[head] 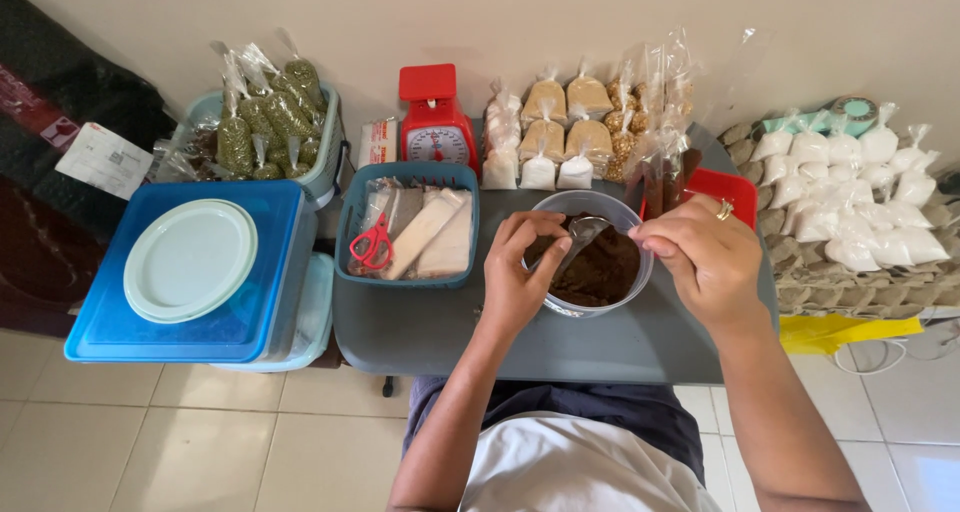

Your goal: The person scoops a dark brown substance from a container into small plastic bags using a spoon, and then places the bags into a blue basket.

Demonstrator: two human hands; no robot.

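Note:
A clear round tub (592,210) of dark brown powder stands on the small grey table (420,327) in front of me. My left hand (518,277) holds a small clear plastic bag (582,234) open over the tub. My right hand (703,255), with a ring on one finger, holds a spoon whose bowl sits at the bag's mouth. Both hands hover at the tub's rim.
A teal basket (406,272) holds red scissors (373,244) and flat packets. Behind stand a red kitchen scale (434,122), filled little bags (560,137) and a red tray (728,186). A blue-lidded box (120,322) with a pale plate sits left; white bags (850,197) on egg trays lie right.

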